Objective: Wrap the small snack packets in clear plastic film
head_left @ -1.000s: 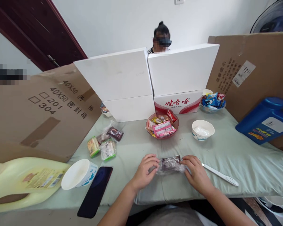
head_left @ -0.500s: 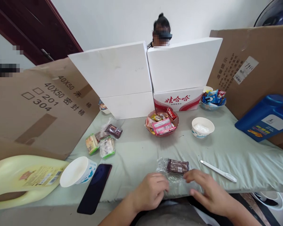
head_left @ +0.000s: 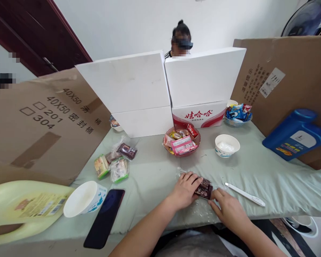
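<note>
A dark brown snack packet [head_left: 204, 188] lies near the table's front edge, with a clear plastic wrapper [head_left: 200, 208] spread under and around it. My left hand [head_left: 185, 191] is closed over the packet's left end, its fingers covering that part. At the right end, the bent fingers and thumb of my right hand [head_left: 228, 207] close on the packet's corner; the exact grip is partly hidden. To the right of that hand lies a slim white cutter-like tool [head_left: 244, 194].
Wrapped snacks [head_left: 119, 169] and a dark phone [head_left: 104, 219] lie left, beside a tipped paper bowl [head_left: 81, 201] and yellow jug [head_left: 42, 191]. A candy bowl [head_left: 180, 155], paper bowl [head_left: 227, 151] and blue bottle [head_left: 291, 139] stand farther back. White boxes [head_left: 139, 89] screen another person [head_left: 181, 37].
My left hand has moved forward and right onto the snack packet, which now sits turned at a slant. My right hand's fingers have closed at its right end.
</note>
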### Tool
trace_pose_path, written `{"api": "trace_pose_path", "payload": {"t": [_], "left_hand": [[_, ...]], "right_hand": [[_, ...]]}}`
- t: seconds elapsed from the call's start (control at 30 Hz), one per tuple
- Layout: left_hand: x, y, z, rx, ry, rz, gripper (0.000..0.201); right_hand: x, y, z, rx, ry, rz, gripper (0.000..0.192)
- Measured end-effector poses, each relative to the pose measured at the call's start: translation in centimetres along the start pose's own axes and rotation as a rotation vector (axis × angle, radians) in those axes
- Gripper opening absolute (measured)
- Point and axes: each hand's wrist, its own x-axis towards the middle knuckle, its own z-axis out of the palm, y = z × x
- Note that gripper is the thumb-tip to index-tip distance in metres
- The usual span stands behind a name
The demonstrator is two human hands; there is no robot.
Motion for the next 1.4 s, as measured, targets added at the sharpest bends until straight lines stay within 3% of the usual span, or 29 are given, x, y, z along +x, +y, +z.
{"api": "trace_pose_path", "payload": {"t": [0.07, 0.13, 0.23, 0.4, 0.53, 0.6, 0.73, 0.83, 0.93, 1.03, 1.13, 1.23, 1.3, 1.4], "left_hand": [[0.6, 0.0, 0.2, 0.017, 0.001, -0.025, 0.069], [1.0, -0.2, 0.1, 0.036, 0.017, -0.039, 0.069], [0.9, -0.9, -0.4, 0.050, 0.048, -0.032, 0.057], [0.8, -1.6, -1.1, 0.119, 0.104, 0.013, 0.037], [1.7, -1.3, -0.5, 0.195, 0.117, 0.066, 0.030], [2.4, -1.3, -0.1, 0.206, 0.072, 0.032, 0.032], [3.7, -2.0, 0.1, 0.188, -0.017, 0.011, 0.067], [3.6, -2.6, -0.8, 0.146, -0.039, -0.045, 0.054], [2.3, -3.6, -2.3, 0.023, -0.021, -0.139, 0.034], [0.6, -5.4, -4.7, -0.310, 0.088, -0.218, 0.033], [0.3, -8.0, -8.2, -0.531, 0.363, -0.314, 0.039], [2.3, -10.7, -12.5, -0.330, 0.619, -0.476, 0.041], [4.5, -12.2, -14.7, -0.090, 0.598, -0.496, 0.039], [7.8, -13.9, -15.8, 0.149, 0.345, -0.313, 0.029]], "right_hand": [[0.7, 1.3, 1.0, -0.019, 0.113, 0.054, 0.033], [1.2, 2.5, 2.1, -0.056, 0.168, 0.066, 0.059], [1.7, 3.1, 3.0, -0.130, 0.118, 0.050, 0.077], [2.2, 2.5, 2.5, -0.195, 0.018, 0.067, 0.078], [2.4, 2.4, 2.3, -0.237, 0.007, 0.066, 0.074], [2.4, 2.5, 2.6, -0.243, 0.027, 0.053, 0.072], [2.2, 2.9, 3.2, -0.244, 0.083, 0.034, 0.069], [2.2, 3.2, 3.5, -0.254, 0.102, 0.011, 0.066], [2.2, 3.7, 4.1, -0.259, 0.123, -0.011, 0.067], [2.1, 4.3, 5.0, -0.271, 0.171, -0.035, 0.068], [2.1, 4.9, 6.0, -0.290, 0.216, -0.069, 0.067], [2.2, 5.4, 6.8, -0.295, 0.246, -0.094, 0.068], [2.3, 5.7, 7.2, -0.294, 0.257, -0.106, 0.069], [2.3, 6.0, 7.3, -0.288, 0.258, -0.114, 0.069]]}}
